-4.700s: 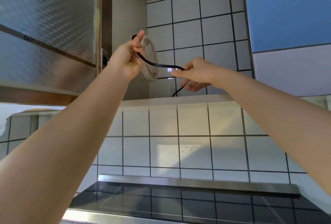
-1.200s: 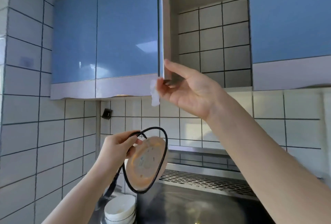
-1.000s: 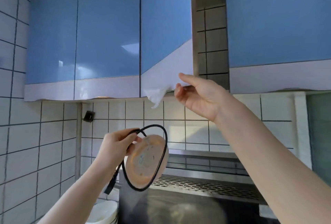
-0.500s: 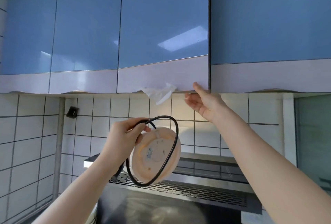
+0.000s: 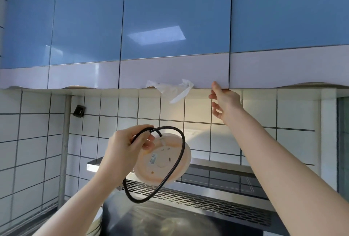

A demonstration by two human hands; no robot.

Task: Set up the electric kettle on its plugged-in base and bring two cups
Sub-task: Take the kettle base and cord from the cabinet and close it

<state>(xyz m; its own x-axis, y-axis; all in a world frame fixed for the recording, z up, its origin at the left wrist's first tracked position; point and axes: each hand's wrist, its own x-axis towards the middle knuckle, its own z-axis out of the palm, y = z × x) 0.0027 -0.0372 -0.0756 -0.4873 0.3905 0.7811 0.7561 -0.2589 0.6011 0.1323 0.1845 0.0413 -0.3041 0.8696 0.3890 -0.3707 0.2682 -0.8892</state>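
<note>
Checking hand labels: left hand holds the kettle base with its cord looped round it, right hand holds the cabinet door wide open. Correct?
Not quite. The cabinet door is closed; the right hand just touches its bottom edge. The left hand does hold the kettle base with the cord looped round it. Head view shows this.

Round peach kettle base (image 5: 163, 162) — underside showing, tilted — black cord (image 5: 170, 167) looped.

Cord (image 5: 170, 162) end hidden behind left hand (image 5: 122, 151) (plug unseen); base label (image 5: 153, 160) unreadable.
</note>
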